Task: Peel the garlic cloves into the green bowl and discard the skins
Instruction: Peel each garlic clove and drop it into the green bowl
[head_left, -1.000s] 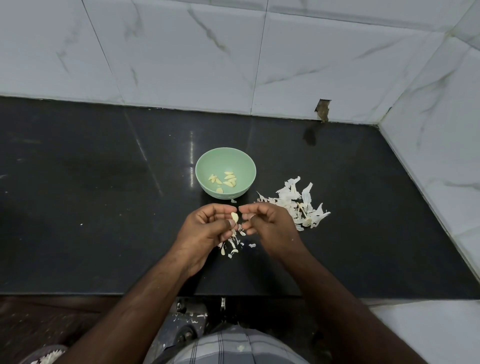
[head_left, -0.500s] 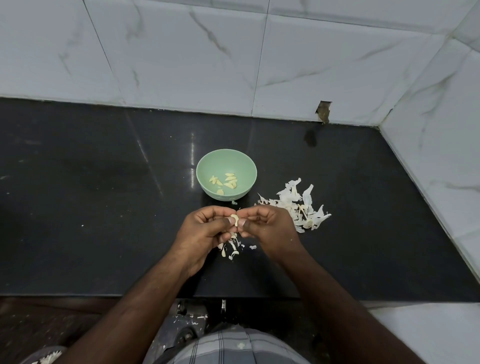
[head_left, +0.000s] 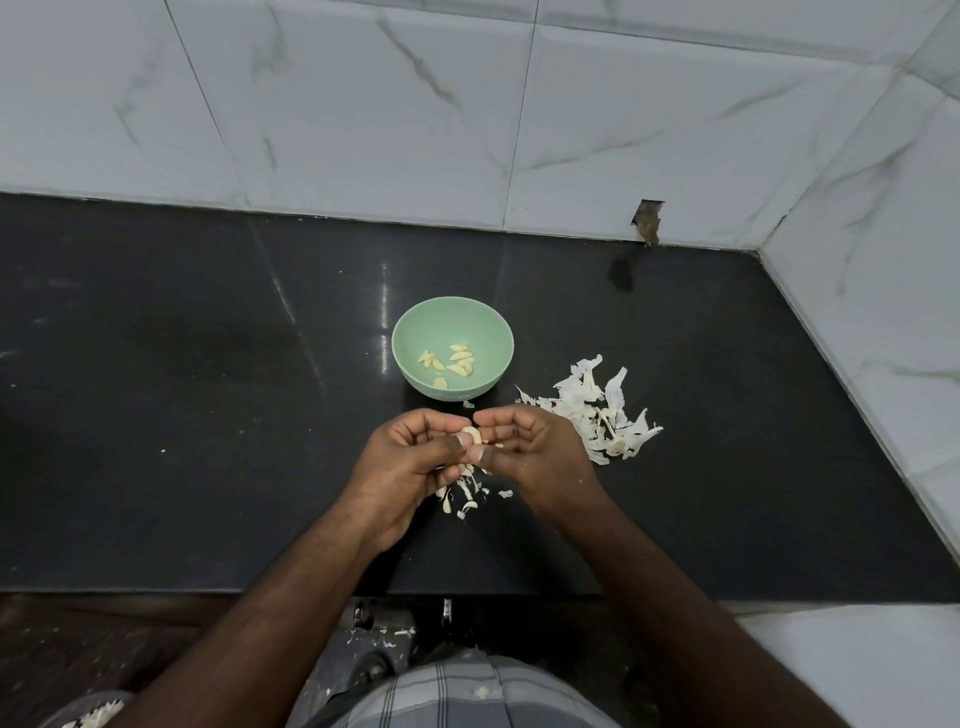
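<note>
A pale garlic clove (head_left: 471, 434) sits between my two hands, just in front of the green bowl (head_left: 409, 332). My left hand (head_left: 410, 462) pinches the clove with thumb and curled fingers. My right hand (head_left: 530, 447) meets it from the right, its fingertips curled onto the clove. Several peeled cloves (head_left: 451, 359) lie in the bowl's bottom. Small bits of skin and clove (head_left: 462, 496) lie on the counter under my hands. A pile of white garlic skins (head_left: 597, 415) lies right of the bowl.
The black stone counter (head_left: 182, 415) runs to white marble-tiled walls at the back and right. A chipped hole (head_left: 647, 221) shows in the back wall's base. The counter's front edge is near my body; skin scraps lie on the floor below.
My right hand's fingers closed in on the clove from a slight gap; both hands stayed in place in front of the bowl.
</note>
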